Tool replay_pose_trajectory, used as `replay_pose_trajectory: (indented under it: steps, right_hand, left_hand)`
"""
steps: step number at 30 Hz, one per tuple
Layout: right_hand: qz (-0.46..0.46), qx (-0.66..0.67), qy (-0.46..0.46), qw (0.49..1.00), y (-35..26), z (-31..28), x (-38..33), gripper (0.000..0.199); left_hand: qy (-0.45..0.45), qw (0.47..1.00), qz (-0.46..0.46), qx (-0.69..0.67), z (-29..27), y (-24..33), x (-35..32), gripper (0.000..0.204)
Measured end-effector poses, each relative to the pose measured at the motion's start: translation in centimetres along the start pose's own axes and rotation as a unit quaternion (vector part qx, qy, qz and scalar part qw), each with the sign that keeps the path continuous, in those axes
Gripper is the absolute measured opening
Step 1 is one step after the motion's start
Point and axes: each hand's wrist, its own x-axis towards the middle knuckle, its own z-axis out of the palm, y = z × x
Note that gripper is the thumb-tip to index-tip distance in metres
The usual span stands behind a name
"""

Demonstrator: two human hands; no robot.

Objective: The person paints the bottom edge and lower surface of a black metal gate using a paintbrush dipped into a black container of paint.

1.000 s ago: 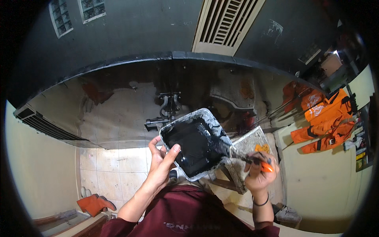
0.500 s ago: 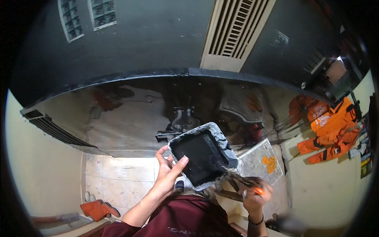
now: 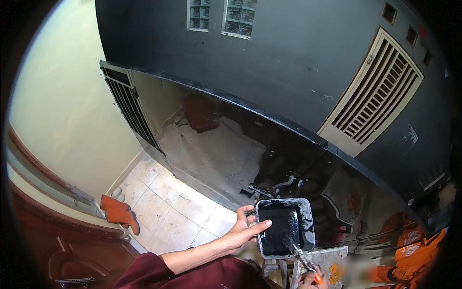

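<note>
A square-cornered plastic tub of black paint is held in front of me, with paint smeared around its light grey inner walls. My left hand is closed on the tub's left side, thumb over the rim and fingers outside. Low in the picture, my right hand grips a paintbrush with an orange handle end. The brush slants up over the tub's near right corner, its tip among the paint inside. The lower part of my right hand is cut off by the picture's edge.
A glossy dark panel with reflections rises ahead, below a dark grey wall with a cream grille. A paint-spotted board stands right of the tub. Orange boots stand on the tiles; orange clothing hangs at right.
My view has swung left, so the tub and both hands now appear lower and farther right. Both hands keep their holds; the brush tip shows farther inside the tub.
</note>
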Motion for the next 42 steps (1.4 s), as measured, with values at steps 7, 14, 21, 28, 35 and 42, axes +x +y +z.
replay_pose_trajectory:
  steps: [7, 14, 21, 28, 35, 42]
  right_hand:
    - [-0.108, 0.139, 0.059, 0.983, -2.8, 0.8, 2.5, 0.031]
    - [0.02, 0.255, 0.056, 0.965, -1.5, -1.3, 3.3, 0.037]
    - [-0.094, 0.101, 0.108, 0.984, 2.7, -3.5, 4.9, 0.031]
    - [0.068, 0.209, 0.133, 0.967, 7.1, -5.4, 5.1, 0.03]
    - [0.065, 0.283, 0.138, 0.947, 6.4, -6.3, 7.9, 0.032]
    - [0.022, 0.065, 0.123, 0.99, 10.1, -7.0, 6.8, 0.039]
  left_hand:
    - [0.031, 0.993, 0.11, -0.023, -0.8, -0.4, -0.5, 0.08]
    - [0.009, 0.999, 0.035, -0.019, 2.8, -0.7, 0.7, 0.073]
    - [-0.007, 0.999, 0.03, -0.023, 5.7, -2.4, 2.9, 0.08]
    - [-0.028, 0.999, 0.004, -0.023, 9.7, -3.7, 5.5, 0.078]
    - [-0.03, 0.999, -0.015, 0.013, 9.6, -5.4, 7.7, 0.074]
    - [-0.067, 0.997, -0.043, 0.014, 11.5, -5.8, 9.0, 0.075]
